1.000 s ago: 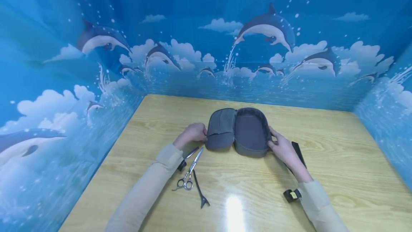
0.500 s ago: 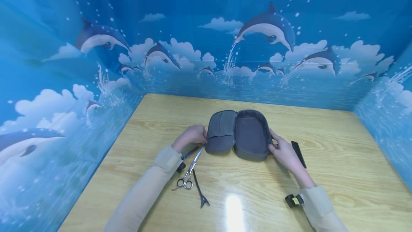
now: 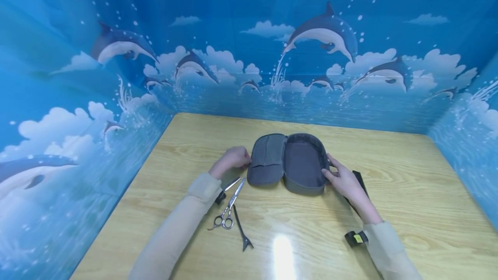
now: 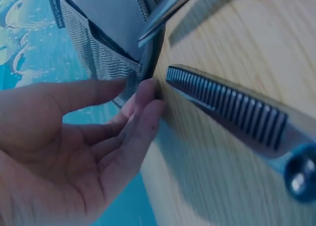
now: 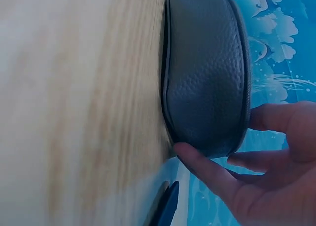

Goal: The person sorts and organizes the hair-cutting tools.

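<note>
A grey zip case (image 3: 305, 165) lies unfolded on the table, its lid (image 3: 268, 159) with pockets to the left and its deep half to the right. At the lid's left edge, my left hand (image 3: 235, 157) pinches the rim; in the left wrist view its thumb lies by the mesh pocket (image 4: 81, 43). My right hand (image 3: 344, 180) grips the right wall of the deep half, thumb on the upper rim and a finger low near the table in the right wrist view. By my left wrist lie thinning scissors (image 4: 227, 107) with a toothed blade, partly hidden in the head view, and silver scissors (image 3: 230, 206).
A dark hair clip (image 3: 243, 232) lies in front of the scissors. Under my right forearm, a black comb-like object (image 3: 361, 180) is partly covered. Dolphin-print curtains (image 3: 249, 55) stand behind and beside the wooden table (image 3: 420, 185).
The case has shifted slightly toward me, both hands staying at its edges. My right thumb has moved up onto the rim of the deep half.
</note>
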{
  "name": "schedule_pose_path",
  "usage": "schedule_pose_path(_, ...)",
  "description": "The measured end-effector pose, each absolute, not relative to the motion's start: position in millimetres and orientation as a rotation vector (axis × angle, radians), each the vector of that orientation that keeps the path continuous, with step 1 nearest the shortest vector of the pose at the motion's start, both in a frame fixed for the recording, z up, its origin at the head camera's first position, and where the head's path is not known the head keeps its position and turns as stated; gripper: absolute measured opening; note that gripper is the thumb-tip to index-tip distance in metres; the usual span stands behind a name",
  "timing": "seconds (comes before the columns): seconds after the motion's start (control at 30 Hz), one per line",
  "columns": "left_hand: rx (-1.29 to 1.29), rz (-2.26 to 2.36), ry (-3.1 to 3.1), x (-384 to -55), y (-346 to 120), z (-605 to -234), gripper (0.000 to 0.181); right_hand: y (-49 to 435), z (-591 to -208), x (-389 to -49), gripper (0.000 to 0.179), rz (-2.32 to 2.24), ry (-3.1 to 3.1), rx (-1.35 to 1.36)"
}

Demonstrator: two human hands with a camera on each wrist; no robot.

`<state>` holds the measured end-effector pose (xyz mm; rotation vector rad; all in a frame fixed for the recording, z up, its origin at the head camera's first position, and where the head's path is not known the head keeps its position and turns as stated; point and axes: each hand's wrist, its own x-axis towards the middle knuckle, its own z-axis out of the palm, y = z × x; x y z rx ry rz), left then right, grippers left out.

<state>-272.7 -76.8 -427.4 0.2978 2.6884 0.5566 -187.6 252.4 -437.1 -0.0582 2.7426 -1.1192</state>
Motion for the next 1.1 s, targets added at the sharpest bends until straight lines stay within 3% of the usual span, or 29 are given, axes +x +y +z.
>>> schedule_pose_path(0.27, 0.279, 0.573, 2.753, -285, -73, -436, 0.044, 251, -442, -205, 0.062, -1.117, 2.772, -0.039)
schedule_pose_path(0.4, 0.290, 0.541, 2.760, -284, -73, -436, 0.041, 252, -445, -206, 0.060, -1.160, 2.767, -0.055)
schedule_pose_path(0.67, 0.295, 0.458, 2.783, -280, -75, -436, 0.045, 257, -446, -196, 0.059, -1.152, 2.786, -0.118)
schedule_pose_path(0.87, 0.320, 0.456, 2.781, -272, -74, -432, 0.034, 259, -444, -184, 0.059, -1.097, 2.814, -0.161)
schedule_pose_path(1.1, 0.342, 0.440, 2.745, -268, -75, -429, 0.034, 260, -443, -169, 0.059, -1.059, 2.847, -0.199)
